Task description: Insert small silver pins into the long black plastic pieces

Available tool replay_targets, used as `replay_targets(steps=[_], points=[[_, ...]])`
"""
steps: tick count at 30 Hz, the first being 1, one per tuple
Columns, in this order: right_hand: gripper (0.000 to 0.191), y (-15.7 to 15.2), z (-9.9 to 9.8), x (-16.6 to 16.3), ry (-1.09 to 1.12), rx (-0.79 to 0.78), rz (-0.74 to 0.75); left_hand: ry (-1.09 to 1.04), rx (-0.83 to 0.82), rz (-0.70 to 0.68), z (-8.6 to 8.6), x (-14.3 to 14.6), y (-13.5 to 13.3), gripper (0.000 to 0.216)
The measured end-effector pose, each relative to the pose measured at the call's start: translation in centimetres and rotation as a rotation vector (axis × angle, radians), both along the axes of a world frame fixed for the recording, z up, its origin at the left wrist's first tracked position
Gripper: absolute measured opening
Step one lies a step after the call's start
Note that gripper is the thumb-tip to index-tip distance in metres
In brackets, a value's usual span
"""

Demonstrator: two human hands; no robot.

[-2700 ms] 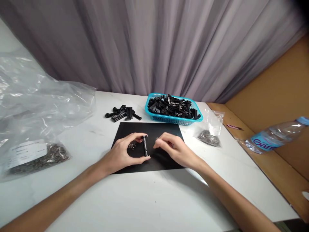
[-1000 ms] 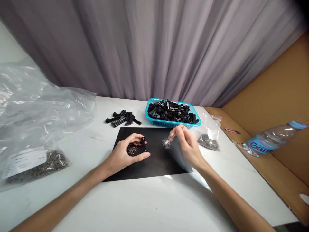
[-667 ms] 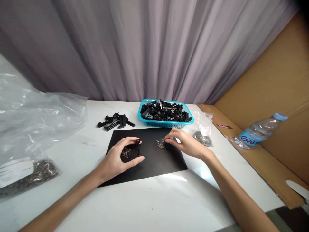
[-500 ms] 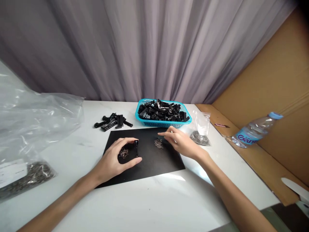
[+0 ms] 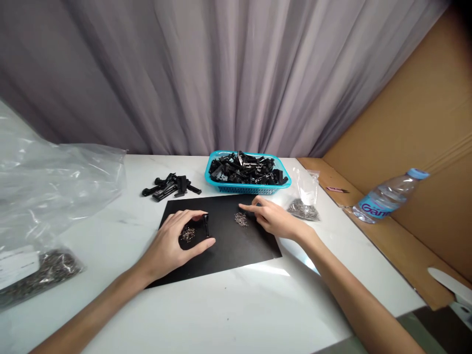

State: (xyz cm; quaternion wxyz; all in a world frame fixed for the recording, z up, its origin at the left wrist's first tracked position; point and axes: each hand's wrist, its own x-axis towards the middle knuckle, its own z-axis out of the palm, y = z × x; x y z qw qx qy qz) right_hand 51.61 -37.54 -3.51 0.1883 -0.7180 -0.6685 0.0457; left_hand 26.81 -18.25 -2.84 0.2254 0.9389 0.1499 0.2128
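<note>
My left hand (image 5: pixel 167 246) holds a small narrow black plastic part (image 5: pixel 206 225) upright between its fingertips and thumb, above a black sheet (image 5: pixel 228 250). Behind that grip lies a small pile of brassy metal pins (image 5: pixel 188 234). At the far right of the sheet, my right hand (image 5: pixel 271 216) has its index finger stretched out over the back edge of a pile of silvery pins (image 5: pixel 241 219). Its other fingers are partly curled, and I see nothing held in it.
A blue basket (image 5: pixel 247 189) full of black parts stands behind the sheet. Loose black parts (image 5: pixel 171 187) lie to its left. Bags of small metal pieces lie at left (image 5: pixel 59 268) and right (image 5: pixel 304 209). A water bottle (image 5: pixel 387 196) leans by the cardboard (image 5: pixel 435 123).
The right hand's index finger has shifted slightly at the back of the silvery pile, its other fingers more curled. The left hand keeps its grip; the whole view has shifted slightly.
</note>
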Motion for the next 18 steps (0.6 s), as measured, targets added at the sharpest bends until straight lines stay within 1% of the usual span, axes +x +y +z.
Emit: replay_targets(steps=[2, 4, 8, 9, 12, 18], points=[[0.062, -0.1, 0.0, 0.1, 0.022, -0.015, 0.02, -0.005, 0.008, -0.011, 0.0, 0.0, 0.0, 0.053], [0.053, 0.0, 0.0, 0.1, 0.042, 0.001, 0.016, -0.012, 0.016, -0.028, 0.0, -0.1, 0.0, 0.053], [0.02, 0.5, 0.2, -0.1, 0.097, 0.166, -0.057, 0.009, 0.033, -0.049, 0.1, -0.3, -0.2, 0.052], [0.015, 0.7, 0.2, -0.1, 0.105, 0.205, -0.08, 0.014, 0.038, -0.05, 0.1, -0.3, -0.2, 0.051], [0.012, 0.9, 0.1, 0.2, 0.115, 0.248, -0.115, 0.008, 0.054, -0.049, 0.3, -0.4, -0.2, 0.05], [0.017, 0.8, 0.0, 1.0, 0.219, 0.218, -0.062, 0.025, 0.077, -0.054, 0.3, -0.3, -0.2, 0.051]])
